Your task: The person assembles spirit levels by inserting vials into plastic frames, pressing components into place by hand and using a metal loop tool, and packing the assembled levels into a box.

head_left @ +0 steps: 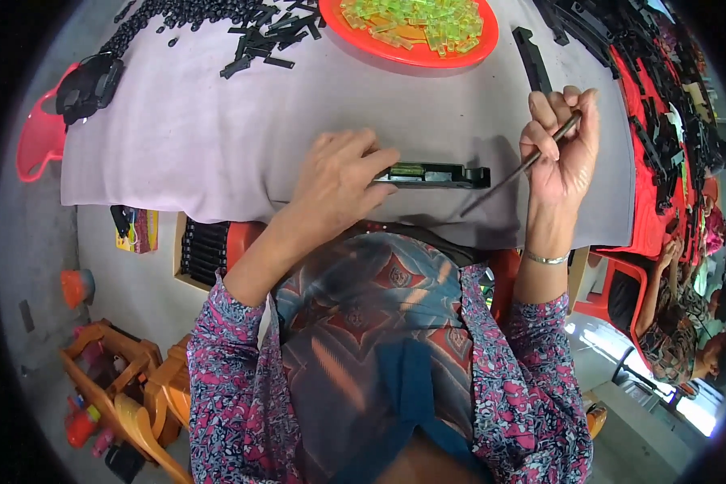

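Note:
My left hand (340, 179) is closed on the left end of a narrow black plastic housing (476, 175), which lies lengthwise on the grey cloth in front of me. A yellow-green clear piece (409, 170) shows inside the housing's open slot, with a pale piece beside it. To the right, my right hand (563, 153) is raised, palm up, its fingers curled around a thin dark rod (504, 184). The rod slants down to the left, its tip below the housing's right end. Beyond that hand, a similar long black part (531, 58) lies on the cloth.
An orange-red plate (327, 18) of yellow-green clear blocks stands at the far side. Left of it are black flat strips (258, 48) and a heap of small black pieces (173, 14). Black parts cover red cloth (645, 218) at right, where another person (678, 347) sits.

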`<state>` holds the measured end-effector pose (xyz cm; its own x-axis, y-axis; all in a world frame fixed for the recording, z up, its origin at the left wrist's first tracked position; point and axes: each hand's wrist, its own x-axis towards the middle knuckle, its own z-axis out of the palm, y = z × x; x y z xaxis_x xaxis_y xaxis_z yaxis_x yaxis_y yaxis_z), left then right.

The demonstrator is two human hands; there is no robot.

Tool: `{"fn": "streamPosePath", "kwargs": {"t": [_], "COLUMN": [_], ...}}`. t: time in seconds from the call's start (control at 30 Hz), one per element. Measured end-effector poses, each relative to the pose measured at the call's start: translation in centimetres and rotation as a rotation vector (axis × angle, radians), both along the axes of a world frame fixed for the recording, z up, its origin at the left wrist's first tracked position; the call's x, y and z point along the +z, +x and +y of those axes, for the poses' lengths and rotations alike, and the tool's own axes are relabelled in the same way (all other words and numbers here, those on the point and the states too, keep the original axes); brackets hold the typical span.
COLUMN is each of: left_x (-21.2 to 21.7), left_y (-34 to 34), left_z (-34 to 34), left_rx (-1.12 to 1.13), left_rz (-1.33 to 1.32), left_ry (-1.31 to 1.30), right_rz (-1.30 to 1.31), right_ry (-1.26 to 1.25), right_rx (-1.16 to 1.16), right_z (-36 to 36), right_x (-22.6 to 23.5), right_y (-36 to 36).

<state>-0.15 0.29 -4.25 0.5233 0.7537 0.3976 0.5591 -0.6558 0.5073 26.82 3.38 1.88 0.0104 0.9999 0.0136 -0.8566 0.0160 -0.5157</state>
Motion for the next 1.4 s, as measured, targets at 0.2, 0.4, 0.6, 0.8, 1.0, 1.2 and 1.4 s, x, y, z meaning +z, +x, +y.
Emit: {"fn": "streamPosePath", "kwargs": {"t": [0.2, 0.4, 0.6, 0.8, 1.0, 1.2, 1.4], "left_x": [0.4, 0.1, 0.0, 0.0, -0.1, -0.1, -0.1], "left_y": [0.0, 0.1, 0.1, 0.2, 0.1, 0.4, 0.2], "left_z": [-0.1, -0.1, 0.0, 0.0, -0.2, 0.0, -0.1], "left_rx": [0.004, 0.008, 0.010, 0.010, 0.017, 0.024, 0.023], "left_rz": [0.056, 0.039, 0.026, 0.033, 0.043, 0.038, 0.081], "left_ry": [-0.046, -0.010, -0.006, 0.018, -0.005, 0.019, 0.032], "right_rz": [-0.034, -0.128, -0.115, -0.211, -0.313, -0.376, -0.402], "right_ry": [0.059, 0.114, 0.304, 0.416, 0.386, 0.434, 0.464], "right_rx": [0.083, 0.129, 0.270, 0.314, 0.286, 0.309, 0.329], "right_z": [1.4, 1.7, 0.9, 0.2, -0.7, -0.9, -1.3], "right_x": [1.3, 0.4, 0.5, 0.6, 1.1, 1.4, 1.5], "right_y": [-3.3, -4.6, -4.7, -5.2, -6.3, -6.8, -7.3]}}
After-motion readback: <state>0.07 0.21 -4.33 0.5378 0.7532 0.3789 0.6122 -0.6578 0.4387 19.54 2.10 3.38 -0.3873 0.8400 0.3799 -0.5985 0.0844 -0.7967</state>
